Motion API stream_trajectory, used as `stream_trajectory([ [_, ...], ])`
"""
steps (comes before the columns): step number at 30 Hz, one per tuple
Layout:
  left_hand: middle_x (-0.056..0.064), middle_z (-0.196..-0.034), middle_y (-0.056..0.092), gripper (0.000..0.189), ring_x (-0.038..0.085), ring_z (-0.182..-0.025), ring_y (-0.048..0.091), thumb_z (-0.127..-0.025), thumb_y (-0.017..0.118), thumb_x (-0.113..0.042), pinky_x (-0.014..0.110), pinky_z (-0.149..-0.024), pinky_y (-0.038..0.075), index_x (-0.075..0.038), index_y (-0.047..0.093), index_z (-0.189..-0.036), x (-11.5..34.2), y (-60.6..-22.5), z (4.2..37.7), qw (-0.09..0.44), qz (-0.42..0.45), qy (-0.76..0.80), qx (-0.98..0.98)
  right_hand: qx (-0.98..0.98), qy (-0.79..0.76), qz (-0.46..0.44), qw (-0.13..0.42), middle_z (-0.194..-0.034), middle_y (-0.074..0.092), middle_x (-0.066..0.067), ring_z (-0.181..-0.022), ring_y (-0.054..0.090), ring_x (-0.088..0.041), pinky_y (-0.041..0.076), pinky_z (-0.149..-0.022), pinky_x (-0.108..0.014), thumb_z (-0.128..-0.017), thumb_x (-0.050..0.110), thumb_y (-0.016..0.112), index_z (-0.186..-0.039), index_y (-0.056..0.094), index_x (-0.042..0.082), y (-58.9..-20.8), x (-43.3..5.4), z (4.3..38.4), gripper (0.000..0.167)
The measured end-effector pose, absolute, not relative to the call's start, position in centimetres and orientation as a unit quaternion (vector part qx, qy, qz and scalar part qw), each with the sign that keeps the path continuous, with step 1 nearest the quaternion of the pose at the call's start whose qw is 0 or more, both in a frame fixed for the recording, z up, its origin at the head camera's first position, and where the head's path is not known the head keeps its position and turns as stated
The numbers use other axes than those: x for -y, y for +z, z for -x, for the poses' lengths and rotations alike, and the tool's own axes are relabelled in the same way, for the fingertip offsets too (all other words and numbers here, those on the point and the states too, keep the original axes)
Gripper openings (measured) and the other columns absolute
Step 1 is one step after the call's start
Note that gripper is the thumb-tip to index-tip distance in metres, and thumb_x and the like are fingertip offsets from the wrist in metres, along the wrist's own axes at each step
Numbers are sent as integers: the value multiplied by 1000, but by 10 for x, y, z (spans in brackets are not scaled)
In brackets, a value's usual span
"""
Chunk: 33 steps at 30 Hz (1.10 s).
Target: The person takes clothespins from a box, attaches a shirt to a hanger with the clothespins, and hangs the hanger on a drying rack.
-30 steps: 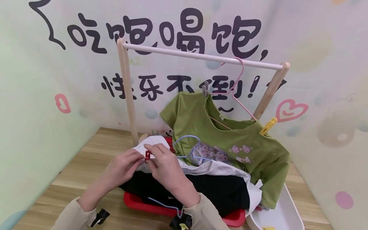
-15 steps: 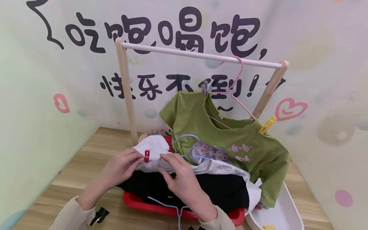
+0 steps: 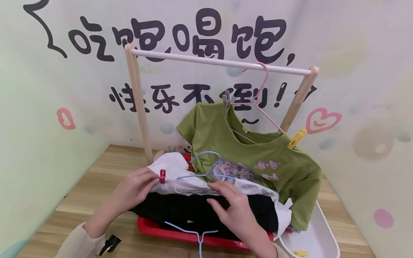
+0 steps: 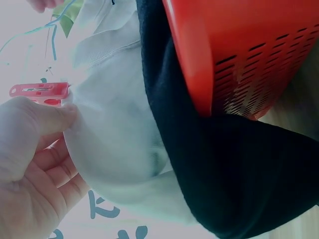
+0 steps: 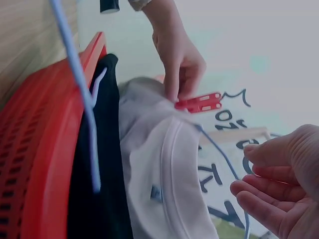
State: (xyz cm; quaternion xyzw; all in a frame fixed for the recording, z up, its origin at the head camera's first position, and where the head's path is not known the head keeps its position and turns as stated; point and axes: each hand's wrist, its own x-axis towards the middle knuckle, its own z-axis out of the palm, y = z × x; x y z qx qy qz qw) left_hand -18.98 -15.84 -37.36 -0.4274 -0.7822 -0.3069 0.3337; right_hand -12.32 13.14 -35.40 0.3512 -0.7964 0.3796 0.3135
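Observation:
A white shirt (image 3: 172, 163) lies over a black garment (image 3: 180, 204) on the red basket (image 3: 180, 234). My left hand (image 3: 137, 186) pinches the shirt's left shoulder edge between thumb and fingers. Right by those fingertips, a red clothespin (image 4: 42, 90) is clipped at the shoulder. A blue hanger (image 3: 193, 176) sits at the shirt's neckline with its hook upward. My right hand (image 3: 237, 209) hovers near the collar, fingers loosely bent and apart, with nothing between them. In the right wrist view, the collar (image 5: 172, 169) shows apart from that hand.
Behind, a green T-shirt (image 3: 206, 130) hangs by a pink hanger (image 3: 268, 117) on the rack rod (image 3: 219, 62), with grey and yellow clothespins (image 3: 297, 139) at its shoulders. A white tray (image 3: 326, 229) stands right. Another blue hanger (image 3: 200, 245) is at the front.
My right hand has let go of the red clothespin and moved right along the shirt to the collar. The left hand keeps its pinch at the shoulder.

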Motion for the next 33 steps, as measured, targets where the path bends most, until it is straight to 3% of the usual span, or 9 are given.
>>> stream_trajectory([
  [9, 2, -83, 63, 44, 14, -72, 58, -97, 43, -37, 19, -70, 49, -2, 68, -83, 159, -372, 188, 332, 427, -309, 782, 801, 383, -325, 327, -97, 66, -10, -90, 62, -19, 48, -80, -16, -90, 19, 64, -103, 65, 1, -357, -171, 116, 22],
  [13, 2, -83, 64, 44, 14, -73, 58, -96, 43, -37, 18, -71, 49, -3, 68, -83, 159, -372, 187, 326, 426, -310, 785, 814, 383, -286, 331, -95, 66, -10, -89, 62, -14, 48, -80, -14, -80, 6, 73, -99, 67, 2, -359, -196, 109, 21],
  [17, 2, -83, 64, 44, 14, -72, 58, -96, 43, -37, 18, -70, 49, -3, 68, -84, 159, -372, 187, 323, 428, -310, 785, 835, 373, -230, 333, -92, 66, -9, -87, 62, -4, 47, -78, -12, -65, -13, 76, -96, 68, 2, -365, -224, 98, 35],
  [25, 1, -83, 63, 44, 13, -72, 57, -96, 43, -37, 17, -69, 48, -3, 68, -84, 159, -373, 188, 319, 431, -309, 786, 848, 342, -191, 358, -88, 65, -10, -87, 59, 8, 47, -74, -9, -56, -23, 73, -92, 67, -4, -385, -271, 83, 41],
  [30, 1, -83, 64, 44, 13, -72, 57, -96, 44, -37, 15, -70, 48, -3, 68, -84, 160, -373, 188, 311, 426, -310, 791, 843, 358, -174, 363, -86, 67, -6, -84, 59, 11, 46, -71, -7, -56, -27, 70, -89, 66, -7, -399, -294, 78, 39],
  [33, 1, -83, 63, 42, 12, -72, 57, -96, 46, -36, 16, -69, 48, -3, 68, -84, 160, -373, 188, 310, 427, -313, 790, 855, 343, -153, 357, -82, 67, 5, -82, 57, 15, 46, -68, -6, -55, -25, 71, -84, 67, -4, -404, -304, 75, 36],
])
